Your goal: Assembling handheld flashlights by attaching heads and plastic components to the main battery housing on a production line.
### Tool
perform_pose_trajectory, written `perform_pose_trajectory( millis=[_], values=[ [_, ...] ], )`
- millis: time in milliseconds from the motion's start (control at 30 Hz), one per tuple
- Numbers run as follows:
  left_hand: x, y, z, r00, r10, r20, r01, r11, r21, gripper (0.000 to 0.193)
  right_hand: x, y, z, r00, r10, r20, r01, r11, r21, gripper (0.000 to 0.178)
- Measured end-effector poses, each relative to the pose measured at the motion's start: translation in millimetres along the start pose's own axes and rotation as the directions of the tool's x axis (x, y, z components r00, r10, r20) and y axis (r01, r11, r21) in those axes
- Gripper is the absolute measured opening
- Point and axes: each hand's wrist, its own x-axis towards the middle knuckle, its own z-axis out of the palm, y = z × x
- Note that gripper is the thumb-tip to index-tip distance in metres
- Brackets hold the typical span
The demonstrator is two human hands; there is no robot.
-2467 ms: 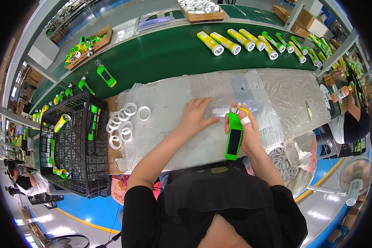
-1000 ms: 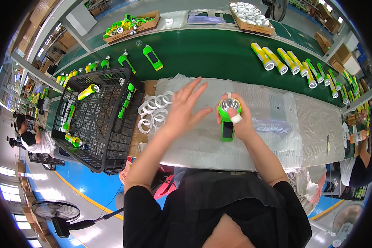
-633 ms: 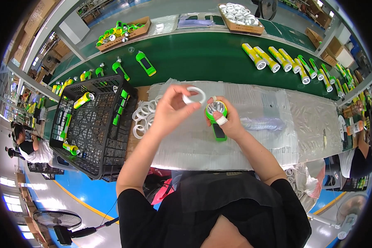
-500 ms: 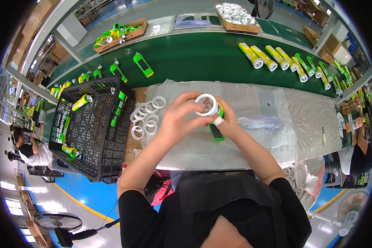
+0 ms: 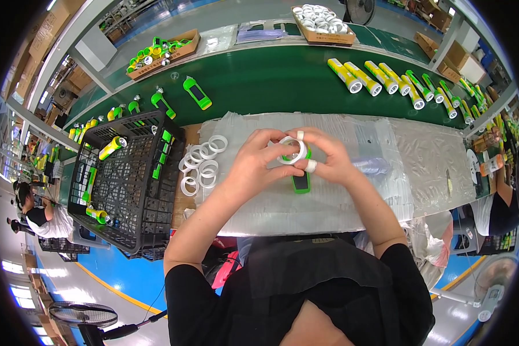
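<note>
- A factory assembly line: a workbench covered in clear plastic sheeting [image 5: 340,202] runs alongside a dark green conveyor belt [image 5: 271,81].
- Over the sheeting, a white plastic ring [image 5: 292,149] sits at the top of a green flashlight body [image 5: 301,180], pinched between both hands.
- The left hand [image 5: 256,164] closes its fingertips on the ring's near edge; the right hand [image 5: 328,158], with white tape on two fingers, grips ring and flashlight together from the other side.
- Just left of the grip lies a loose pile of white rings [image 5: 200,164].
- Further left stands a black plastic crate [image 5: 127,190] holding green and yellow parts.
- Beyond the hands, on the belt, a row of yellow and green flashlights [image 5: 386,78] lies side by side.
</note>
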Motion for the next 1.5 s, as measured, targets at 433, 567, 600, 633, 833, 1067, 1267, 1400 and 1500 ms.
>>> perform_pose_trajectory(
  millis=[433,567,600,633,833,1067,1267,1400,1500],
  values=[
    [9,7,36,0.983,-0.135,0.121,0.155,0.972,-0.175,0.042,80,-82,-48,0.586,0.519,0.622,0.070,0.733,-0.677,0.037],
    [9,7,40,0.991,-0.101,0.084,0.114,0.977,-0.183,0.038,81,-81,-46,0.567,0.531,0.629,0.090,0.719,-0.689,0.033],
    [9,7,41,0.991,-0.098,0.086,0.113,0.976,-0.186,0.038,80,-80,-46,0.572,0.522,0.632,0.104,0.718,-0.688,0.031],
    [10,5,41,0.992,-0.098,0.079,0.112,0.974,-0.197,0.038,79,-80,-46,0.574,0.525,0.628,0.100,0.716,-0.691,0.031],
    [12,2,48,0.986,-0.144,0.085,0.151,0.986,-0.073,0.038,71,-76,-31,0.632,0.706,0.320,-0.056,0.453,-0.890,0.050],
    [13,-3,51,0.995,-0.099,0.018,0.101,0.987,-0.122,0.038,61,-57,-54,0.726,0.565,0.391,-0.074,0.630,-0.773,0.067],
    [10,-7,49,0.988,-0.142,0.063,0.147,0.986,-0.078,0.036,61,-70,-26,0.676,0.730,0.100,-0.219,0.329,-0.919,0.067],
    [10,-8,53,0.993,-0.121,0.013,0.122,0.988,-0.098,0.036,53,-68,-49,0.784,0.541,0.305,-0.116,0.610,-0.784,0.064],
    [11,-6,53,0.994,-0.109,-0.008,0.106,0.982,-0.159,0.036,61,-61,-51,0.700,0.416,0.581,-0.009,0.818,-0.575,0.067]
  ],
)
